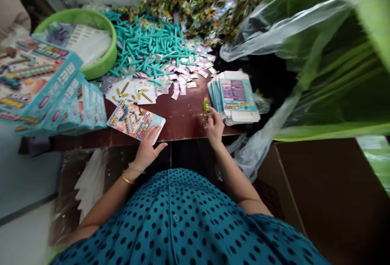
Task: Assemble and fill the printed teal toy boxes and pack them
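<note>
My left hand (148, 147) lies over the open-looking end of a small printed cardboard box (131, 120), fingers flat on its face and thumb spread away from it. The box lies flat near the table's front edge. In my right hand (215, 127) a small shiny packet with a yellow, orange and green pattern (206, 106) is pinched between thumb and fingers, held above the tabletop. Just right of that hand lies a stack of flattened-looking blue and white boxes (237, 92). Printed cards with pickaxe and sword pictures (134, 91) lie behind the left box.
Turquoise plastic sticks (149, 39) and small pale sachets (183, 76) cover the table's back. Behind them is a heap of shiny patterned packets (198, 3). A green basin (112, 49) and stacked printed boxes (45, 82) stand left. A green bag (335, 82) hangs open right.
</note>
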`<action>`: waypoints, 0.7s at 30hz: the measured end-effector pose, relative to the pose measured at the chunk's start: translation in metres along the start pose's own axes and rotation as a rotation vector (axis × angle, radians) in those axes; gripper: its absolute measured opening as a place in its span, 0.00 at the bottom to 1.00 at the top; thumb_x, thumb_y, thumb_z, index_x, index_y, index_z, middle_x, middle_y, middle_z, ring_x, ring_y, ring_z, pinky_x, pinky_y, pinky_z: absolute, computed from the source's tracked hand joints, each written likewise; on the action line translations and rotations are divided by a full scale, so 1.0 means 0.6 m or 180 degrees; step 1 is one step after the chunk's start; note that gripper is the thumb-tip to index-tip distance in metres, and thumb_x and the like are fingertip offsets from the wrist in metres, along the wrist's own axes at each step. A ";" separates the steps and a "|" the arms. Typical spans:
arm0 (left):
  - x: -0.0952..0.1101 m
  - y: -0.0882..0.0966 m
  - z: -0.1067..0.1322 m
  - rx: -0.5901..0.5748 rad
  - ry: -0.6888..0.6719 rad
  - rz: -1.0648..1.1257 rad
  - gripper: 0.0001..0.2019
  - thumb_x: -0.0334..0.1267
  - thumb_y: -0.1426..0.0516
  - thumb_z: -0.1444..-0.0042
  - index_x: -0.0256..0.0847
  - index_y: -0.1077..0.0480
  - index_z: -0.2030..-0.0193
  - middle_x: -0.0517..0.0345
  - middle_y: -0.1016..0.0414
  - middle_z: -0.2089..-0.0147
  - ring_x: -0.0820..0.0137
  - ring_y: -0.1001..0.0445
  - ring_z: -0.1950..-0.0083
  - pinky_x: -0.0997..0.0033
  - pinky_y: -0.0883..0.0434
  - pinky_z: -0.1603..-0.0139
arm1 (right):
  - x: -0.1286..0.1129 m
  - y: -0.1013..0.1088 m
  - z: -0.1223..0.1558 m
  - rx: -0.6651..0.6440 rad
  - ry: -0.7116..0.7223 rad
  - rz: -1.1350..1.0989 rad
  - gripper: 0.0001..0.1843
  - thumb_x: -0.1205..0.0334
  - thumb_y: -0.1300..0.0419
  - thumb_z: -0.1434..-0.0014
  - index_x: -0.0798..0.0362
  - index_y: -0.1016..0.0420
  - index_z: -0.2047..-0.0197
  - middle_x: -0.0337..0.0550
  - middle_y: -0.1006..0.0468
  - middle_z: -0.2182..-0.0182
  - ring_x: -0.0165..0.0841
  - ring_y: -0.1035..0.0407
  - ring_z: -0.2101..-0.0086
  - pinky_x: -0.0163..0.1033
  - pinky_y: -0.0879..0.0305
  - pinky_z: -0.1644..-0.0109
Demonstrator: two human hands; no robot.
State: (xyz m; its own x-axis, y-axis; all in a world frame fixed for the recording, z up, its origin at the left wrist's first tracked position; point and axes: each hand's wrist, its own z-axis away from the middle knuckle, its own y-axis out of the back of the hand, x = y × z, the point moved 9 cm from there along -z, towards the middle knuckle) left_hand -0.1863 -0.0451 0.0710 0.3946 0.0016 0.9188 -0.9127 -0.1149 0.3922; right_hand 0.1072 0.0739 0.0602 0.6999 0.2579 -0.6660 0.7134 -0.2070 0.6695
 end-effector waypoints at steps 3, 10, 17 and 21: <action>0.027 -0.053 -0.026 -0.0253 0.0443 0.1750 0.37 0.60 0.32 0.49 0.43 0.29 0.36 0.39 0.31 0.31 0.49 0.31 0.31 0.48 0.33 0.31 | -0.117 0.010 0.039 -0.0180 0.0740 -0.0396 0.27 0.57 0.51 0.30 0.39 0.33 0.31 0.50 0.25 0.39 0.46 0.33 0.38 0.59 0.34 0.35; -0.029 -0.068 -0.054 0.0059 0.2509 0.3357 0.10 0.42 0.37 0.38 0.37 0.23 0.55 0.53 0.17 0.64 0.68 0.18 0.67 0.71 0.20 0.65 | -0.071 0.100 -0.160 -0.0227 0.1165 0.0168 0.18 0.54 0.44 0.31 0.43 0.23 0.41 0.51 0.24 0.40 0.45 0.33 0.39 0.56 0.39 0.33; -0.055 -0.029 0.005 0.0156 0.3088 0.3268 0.11 0.32 0.42 0.37 0.44 0.23 0.49 0.58 0.20 0.69 0.70 0.22 0.75 0.76 0.24 0.77 | 0.365 0.295 -0.365 0.0356 -0.1794 0.1720 0.35 0.64 0.34 0.42 0.68 0.33 0.34 0.79 0.35 0.37 0.58 0.41 0.38 0.66 0.44 0.38; -0.043 -0.047 0.005 0.0098 0.3122 0.3197 0.15 0.25 0.42 0.42 0.38 0.23 0.49 0.57 0.24 0.72 0.74 0.25 0.77 0.79 0.27 0.78 | 0.385 0.281 -0.363 0.0154 -0.1580 0.1947 0.29 0.64 0.35 0.41 0.67 0.28 0.38 0.76 0.29 0.42 0.56 0.39 0.40 0.63 0.42 0.39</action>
State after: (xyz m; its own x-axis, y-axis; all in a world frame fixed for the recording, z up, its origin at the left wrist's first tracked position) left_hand -0.1706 -0.0448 0.0364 -0.6616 0.5891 0.4640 -0.7496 -0.5024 -0.4309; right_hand 0.3819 0.3039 0.0907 0.8941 -0.3642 -0.2608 0.1895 -0.2200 0.9569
